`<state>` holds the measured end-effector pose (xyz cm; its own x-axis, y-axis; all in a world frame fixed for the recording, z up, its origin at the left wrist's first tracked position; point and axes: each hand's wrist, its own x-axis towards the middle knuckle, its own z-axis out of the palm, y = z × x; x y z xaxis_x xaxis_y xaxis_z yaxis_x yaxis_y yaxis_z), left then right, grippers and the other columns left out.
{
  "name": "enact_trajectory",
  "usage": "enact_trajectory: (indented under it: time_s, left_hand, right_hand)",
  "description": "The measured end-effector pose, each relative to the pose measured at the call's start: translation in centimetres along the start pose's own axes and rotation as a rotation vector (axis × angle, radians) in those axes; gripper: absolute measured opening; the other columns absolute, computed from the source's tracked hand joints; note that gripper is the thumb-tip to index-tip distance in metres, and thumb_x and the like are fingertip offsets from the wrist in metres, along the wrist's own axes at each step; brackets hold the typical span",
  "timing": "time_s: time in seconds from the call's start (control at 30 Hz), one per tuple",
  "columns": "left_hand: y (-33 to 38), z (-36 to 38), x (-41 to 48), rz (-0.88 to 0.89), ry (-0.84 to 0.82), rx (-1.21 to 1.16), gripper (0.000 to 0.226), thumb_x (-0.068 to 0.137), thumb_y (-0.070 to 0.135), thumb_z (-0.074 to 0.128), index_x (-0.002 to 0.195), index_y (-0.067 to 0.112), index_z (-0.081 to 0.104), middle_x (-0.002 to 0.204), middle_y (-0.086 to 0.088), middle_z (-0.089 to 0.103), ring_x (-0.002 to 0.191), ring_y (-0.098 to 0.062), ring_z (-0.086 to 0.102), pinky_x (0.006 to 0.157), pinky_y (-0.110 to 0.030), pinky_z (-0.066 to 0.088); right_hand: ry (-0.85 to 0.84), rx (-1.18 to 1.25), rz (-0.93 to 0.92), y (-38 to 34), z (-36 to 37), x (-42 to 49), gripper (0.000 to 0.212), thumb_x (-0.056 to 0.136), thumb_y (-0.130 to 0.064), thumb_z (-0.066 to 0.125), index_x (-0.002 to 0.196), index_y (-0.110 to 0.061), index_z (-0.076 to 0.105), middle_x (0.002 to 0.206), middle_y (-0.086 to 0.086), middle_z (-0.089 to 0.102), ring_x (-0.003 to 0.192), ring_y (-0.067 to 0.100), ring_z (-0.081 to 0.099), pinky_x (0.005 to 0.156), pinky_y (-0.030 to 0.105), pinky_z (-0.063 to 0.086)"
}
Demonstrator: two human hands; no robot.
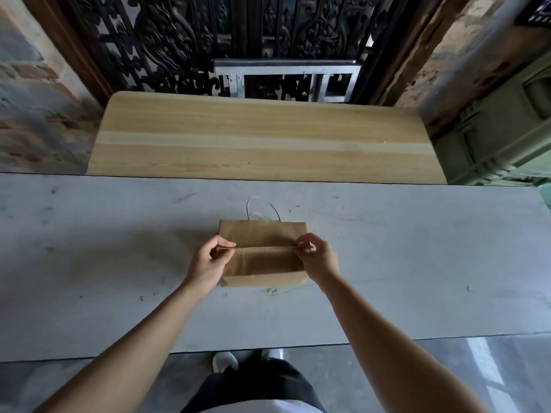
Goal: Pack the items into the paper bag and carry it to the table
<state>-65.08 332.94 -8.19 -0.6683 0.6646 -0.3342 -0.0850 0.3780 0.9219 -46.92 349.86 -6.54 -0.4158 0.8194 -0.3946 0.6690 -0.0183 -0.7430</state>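
We've got the paper bag (262, 254) flat on the grey tabletop (119, 263) — left hand (208, 263) and right hand (319, 257) each pinching a fold. Yanking unevenly could tear it.

The paper bag (262, 236) is brown and folded flat. It lies on the grey bench (119, 263), near the middle. Its twisted paper handle (262, 207) points to the far side. The bottom flap is half lifted along a fold, and both ends of this fold are pinched by fingers.
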Motion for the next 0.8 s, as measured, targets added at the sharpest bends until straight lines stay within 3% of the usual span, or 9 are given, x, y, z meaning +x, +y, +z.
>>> enact_trajectory:
  time_s: [0.07,0.2,0.33,0.4,0.5,0.6,0.7,0.8]
  left_hand:
    - [-0.3,0.0,0.4,0.021,-0.02,0.048,0.017,0.086,0.004,0.068,0.083,0.02,0.068,0.067,0.011,0.063,0.057,-0.009,0.052,0.054,-0.021,0.043]
    - [0.2,-1.7,1.1,0.123,-0.059,0.246,0.028,0.077,0.012,0.079,0.086,0.038,0.073,0.087,0.022,0.07,0.077,0.006,0.062,0.072,-0.007,0.044]
    - [-0.6,-3.6,1.1,0.101,-0.009,0.413,0.038,0.067,0.022,0.087,0.08,0.054,0.073,0.095,0.018,0.065,0.093,0.016,0.057,0.081,-0.002,0.039]
    - [-0.7,-3.3,1.2,0.088,0.04,0.395,0.038,0.064,0.024,0.089,0.076,0.055,0.073,0.095,0.015,0.068,0.091,0.008,0.063,0.086,-0.013,0.046]
    - [-0.6,-3.1,2.0,0.076,0.038,0.341,0.029,0.062,0.023,0.09,0.077,0.045,0.077,0.08,0.008,0.076,0.074,-0.01,0.069,0.078,-0.031,0.054]
    - [-0.3,-2.2,1.5,0.076,0.113,0.349,0.027,0.064,0.018,0.088,0.076,0.04,0.077,0.059,0.016,0.067,0.054,-0.002,0.055,0.065,-0.025,0.049]
    - [0.2,-1.9,0.2,0.045,0.136,0.329,0.035,0.071,0.003,0.081,0.08,0.036,0.074,0.065,0.004,0.065,0.056,-0.013,0.057,0.057,-0.029,0.057]
    - [1.4,-2.2,-1.5,-0.01,0.142,0.276,0.042,0.076,-0.01,0.068,0.082,0.032,0.071,0.078,-0.005,0.066,0.062,-0.018,0.062,0.05,-0.023,0.056]
  right_hand:
    - [0.002,-0.04,-0.013,0.8,-0.5,0.4,0.015,0.077,-0.013,0.073,0.086,-0.024,0.071,0.095,-0.006,0.07,0.077,0.018,0.068,0.059,0.016,0.041]
    - [-0.03,-0.059,-0.035,2.1,-2.2,1.4,0.017,0.075,-0.012,0.078,0.091,-0.017,0.076,0.111,-0.005,0.063,0.08,0.018,0.07,0.062,0.001,0.041]
    - [-0.042,-0.059,-0.071,2.9,-2.5,1.4,0.016,0.074,-0.015,0.08,0.089,-0.015,0.078,0.102,-0.001,0.067,0.072,0.014,0.067,0.063,0.005,0.042]
    - [-0.062,-0.033,-0.073,3.3,-2.8,1.6,0.014,0.073,-0.015,0.081,0.087,-0.015,0.078,0.092,0.003,0.071,0.066,0.018,0.067,0.058,0.014,0.044]
    - [-0.03,0.025,-0.031,2.7,-3.0,1.9,0.013,0.073,-0.014,0.08,0.086,-0.018,0.078,0.079,0.005,0.075,0.056,0.026,0.068,0.048,0.015,0.046]
    - [-0.041,0.033,-0.031,2.8,-3.2,1.8,0.014,0.078,-0.011,0.074,0.09,-0.018,0.078,0.075,0.003,0.072,0.051,0.024,0.066,0.051,0.024,0.056]
    - [-0.081,0.02,-0.043,2.8,-3.4,0.6,0.028,0.081,-0.001,0.062,0.096,-0.02,0.075,0.085,0.006,0.071,0.06,0.027,0.07,0.061,0.033,0.062]
    - [-0.099,-0.005,-0.017,2.5,-4.5,-1.1,0.037,0.078,0.003,0.06,0.106,-0.019,0.07,0.097,0.005,0.07,0.077,0.031,0.072,0.068,0.041,0.062]
